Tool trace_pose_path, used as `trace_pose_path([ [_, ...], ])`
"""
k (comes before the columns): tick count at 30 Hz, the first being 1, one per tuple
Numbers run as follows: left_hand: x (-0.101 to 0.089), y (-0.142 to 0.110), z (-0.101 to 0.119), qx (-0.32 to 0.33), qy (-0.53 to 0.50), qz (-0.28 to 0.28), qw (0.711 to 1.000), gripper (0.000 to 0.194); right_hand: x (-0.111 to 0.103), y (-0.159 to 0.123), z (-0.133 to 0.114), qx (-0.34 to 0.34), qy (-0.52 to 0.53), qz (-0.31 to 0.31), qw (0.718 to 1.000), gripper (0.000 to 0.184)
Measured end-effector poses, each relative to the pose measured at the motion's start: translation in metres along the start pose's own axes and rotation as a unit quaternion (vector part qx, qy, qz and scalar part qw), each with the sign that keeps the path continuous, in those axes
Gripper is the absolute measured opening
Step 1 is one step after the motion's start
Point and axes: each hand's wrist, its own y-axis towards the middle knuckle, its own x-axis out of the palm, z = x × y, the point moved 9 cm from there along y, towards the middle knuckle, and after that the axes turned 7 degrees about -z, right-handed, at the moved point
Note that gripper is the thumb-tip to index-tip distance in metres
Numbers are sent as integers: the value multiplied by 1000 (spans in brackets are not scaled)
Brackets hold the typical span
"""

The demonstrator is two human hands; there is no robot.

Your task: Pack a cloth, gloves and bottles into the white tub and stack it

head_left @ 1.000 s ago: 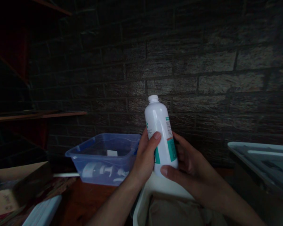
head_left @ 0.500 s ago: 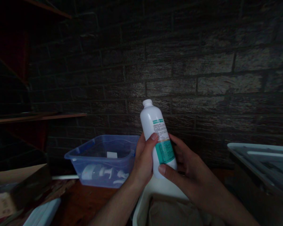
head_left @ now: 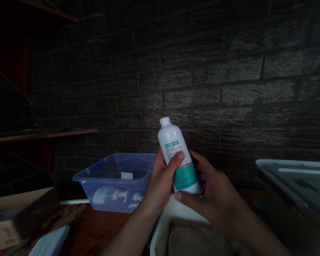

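A white plastic bottle with a green label and rows of small print is held up in front of me, tilted to the left at the top. Its neck looks capless or plainly white; I cannot tell which. My left hand wraps its left side, thumb across the print. Around the lower right side and base curls my right hand, its thumb near the bottom edge. Below the bottle stands a white bin with brownish cloth-like material in it.
A clear blue plastic tub holding pump-top bottles stands left on the wooden table. Further left are an open cardboard box and a pale flat object. A lidded container is at right. Behind rises a dark brick wall.
The bottle has turned in my hands, so more of the label's front faces me, and its top sits slightly lower. My left thumb has moved right across the print.
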Motion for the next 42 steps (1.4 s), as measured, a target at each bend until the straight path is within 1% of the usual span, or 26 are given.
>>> trace_pose_path([
  [2, 1, 0, -1, -2, -19, 2, 1000, 45, 3, 1, -3, -9, -24, -13, 1000, 82],
  [4, -1, 0, -1, 1, -38, 16, 999, 44, 3, 0, -5, -18, -40, -8, 999, 80],
  [7, -3, 1, -2, 1, -58, 30, 998, 44, 5, -3, -5, -22, -35, -6, 999, 76],
  [10, -1, 2, 0, 5, -58, 16, 998, 42, 8, -4, -5, -26, -24, -30, 999, 79],
  [13, 0, 2, -1, 5, -50, 7, 999, 44, 9, -4, -7, -38, 0, -38, 999, 83],
  [15, 0, 3, -1, 3, -44, 1, 999, 44, 9, -3, -6, -34, 32, -36, 998, 80],
  [18, -2, 3, 2, 22, -19, 5, 1000, 42, 9, -2, -1, -14, 62, -31, 997, 78],
  [21, -4, 3, 6, 39, 13, 6, 999, 42, 5, -2, 3, -5, 50, -8, 999, 81],
  [24, -3, 3, 7, 41, 20, -1, 999, 42, 2, -2, 3, -7, 33, 9, 999, 83],
  [28, -1, 4, 6, 35, 5, -19, 999, 37, 7, 0, 3, -6, 31, -2, 1000, 77],
  [31, -2, 4, 5, 30, -23, -21, 999, 36, 8, 0, 3, -10, 20, -7, 1000, 76],
  [36, 4, 2, 8, 33, -28, -36, 998, 33, 13, -3, -3, -32, 23, -61, 997, 69],
  [40, 5, 3, 7, 28, -25, -46, 998, 33, 13, -2, -4, -33, 61, -61, 996, 72],
  [42, 2, 4, 9, 40, -12, -37, 998, 32, 11, -1, 1, -15, 58, -46, 997, 80],
])
